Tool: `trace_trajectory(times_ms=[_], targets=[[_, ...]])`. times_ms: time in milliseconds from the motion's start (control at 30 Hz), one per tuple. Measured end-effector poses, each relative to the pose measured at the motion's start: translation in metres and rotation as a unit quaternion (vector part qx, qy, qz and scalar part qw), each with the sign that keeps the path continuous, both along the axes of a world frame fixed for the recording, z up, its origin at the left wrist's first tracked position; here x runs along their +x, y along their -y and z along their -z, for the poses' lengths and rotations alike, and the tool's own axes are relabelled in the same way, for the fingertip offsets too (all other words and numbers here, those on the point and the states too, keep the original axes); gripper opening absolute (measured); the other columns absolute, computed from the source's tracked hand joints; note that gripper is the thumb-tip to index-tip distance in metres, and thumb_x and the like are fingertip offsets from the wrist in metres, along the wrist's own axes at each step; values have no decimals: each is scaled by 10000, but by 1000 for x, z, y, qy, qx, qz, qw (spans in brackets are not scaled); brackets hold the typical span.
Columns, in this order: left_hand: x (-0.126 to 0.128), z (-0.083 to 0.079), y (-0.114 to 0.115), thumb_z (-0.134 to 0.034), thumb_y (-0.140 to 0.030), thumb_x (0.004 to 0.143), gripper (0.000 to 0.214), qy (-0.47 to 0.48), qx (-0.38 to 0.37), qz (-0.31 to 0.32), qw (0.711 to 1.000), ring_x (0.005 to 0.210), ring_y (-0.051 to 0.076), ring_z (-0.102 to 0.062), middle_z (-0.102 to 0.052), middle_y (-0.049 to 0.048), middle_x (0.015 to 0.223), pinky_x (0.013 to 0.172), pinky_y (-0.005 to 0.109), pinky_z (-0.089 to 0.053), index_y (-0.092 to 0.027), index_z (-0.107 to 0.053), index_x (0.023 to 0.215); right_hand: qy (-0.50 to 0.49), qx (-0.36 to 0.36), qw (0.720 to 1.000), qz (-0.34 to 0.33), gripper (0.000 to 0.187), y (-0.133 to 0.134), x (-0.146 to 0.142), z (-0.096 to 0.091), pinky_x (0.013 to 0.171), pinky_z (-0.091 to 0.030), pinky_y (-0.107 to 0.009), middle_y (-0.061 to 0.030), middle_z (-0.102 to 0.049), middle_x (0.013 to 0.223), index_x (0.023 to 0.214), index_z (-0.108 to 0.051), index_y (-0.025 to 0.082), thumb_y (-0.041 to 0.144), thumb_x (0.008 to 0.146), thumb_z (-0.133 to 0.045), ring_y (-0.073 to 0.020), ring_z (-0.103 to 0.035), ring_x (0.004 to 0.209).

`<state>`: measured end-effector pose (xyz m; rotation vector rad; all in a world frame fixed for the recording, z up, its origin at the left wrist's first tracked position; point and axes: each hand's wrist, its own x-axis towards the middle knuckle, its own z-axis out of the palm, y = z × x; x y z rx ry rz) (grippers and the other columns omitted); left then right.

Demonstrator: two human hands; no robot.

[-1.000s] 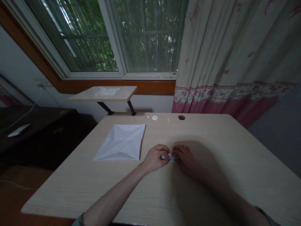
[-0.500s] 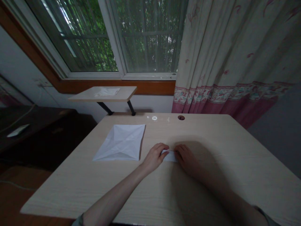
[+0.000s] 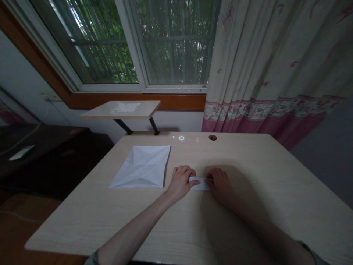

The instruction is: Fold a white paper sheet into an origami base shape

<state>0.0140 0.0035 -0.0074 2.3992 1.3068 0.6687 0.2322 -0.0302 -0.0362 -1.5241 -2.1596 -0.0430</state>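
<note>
A small white strip of folded paper (image 3: 200,184) lies on the table between my hands. My left hand (image 3: 180,182) grips its left end, thumb on the near face and fingers curled behind the far edge. At the other end, my right hand (image 3: 220,183) is closed on the paper, its fingers bent over the top edge and partly in shadow. Farther left, a larger creased sheet of white paper (image 3: 146,167) lies flat, with fold lines meeting near its middle. Neither hand touches that sheet.
The pale wooden table (image 3: 154,228) has a round cable hole (image 3: 212,137) near its back edge. A raised shelf (image 3: 96,112) at the back left carries a crumpled white tissue or paper (image 3: 127,107). A curtain (image 3: 248,73) hangs behind the table, beside a window.
My hands have spread slightly apart along the folded strip, so more of its middle shows. The larger creased sheet has stayed in place.
</note>
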Motion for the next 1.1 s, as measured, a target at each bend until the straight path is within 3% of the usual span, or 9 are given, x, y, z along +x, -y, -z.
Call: trace_trajectory(times_ms=[200, 367, 633, 767, 967, 1100], targets=[[-1, 1, 1, -713, -394, 880, 213, 26, 28, 34, 999, 1023, 247, -574, -657, 59, 1037, 882, 381, -417, -213, -680, 987, -45, 2, 999, -16, 158, 1, 0, -3, 766, -495, -375, -76, -673, 886, 941, -612, 186, 119, 924, -470, -232, -613, 823], [-3, 1, 2, -592, -398, 964, 205, 58, 58, 68, 994, 976, 222, -614, -705, 45, 1027, 859, 363, -425, -211, -659, 1014, -19, 62, 995, -76, 228, 0, 4, -5, 853, -491, -407, -63, -685, 948, 1030, -668, 226, 106, 906, -518, -235, -614, 902], [-7, -1, 6, -505, -420, 1004, 275, 75, 124, 71, 987, 890, 211, -623, -730, 48, 949, 804, 351, -419, -208, -673, 960, -2, 151, 977, -153, 284, 4, 10, -13, 801, -494, -382, -43, -674, 862, 1064, -705, 244, 101, 919, -507, -205, -588, 826], [-7, -1, 6, -548, -373, 991, 206, 66, 125, 58, 988, 942, 220, -613, -725, 51, 1009, 845, 367, -425, -218, -679, 961, 6, 127, 978, -164, 311, 2, 15, -13, 841, -505, -403, -59, -695, 900, 1114, -709, 257, 105, 923, -516, -219, -601, 872], [-5, 2, 3, -623, -269, 943, 75, 35, 93, 77, 992, 1006, 225, -599, -698, 47, 1100, 874, 371, -435, -227, -673, 981, -33, 84, 983, -161, 293, -2, 14, -9, 870, -534, -420, -58, -708, 980, 1041, -730, 262, 100, 897, -533, -226, -628, 946], [-4, 0, 1, -643, -329, 936, 126, 3, 66, 108, 992, 1021, 230, -603, -695, 50, 1099, 870, 364, -447, -220, -655, 998, -66, 46, 980, -181, 287, -3, 11, -9, 916, -542, -421, -83, -709, 1111, 1053, -720, 227, 90, 891, -527, -224, -639, 1032]])
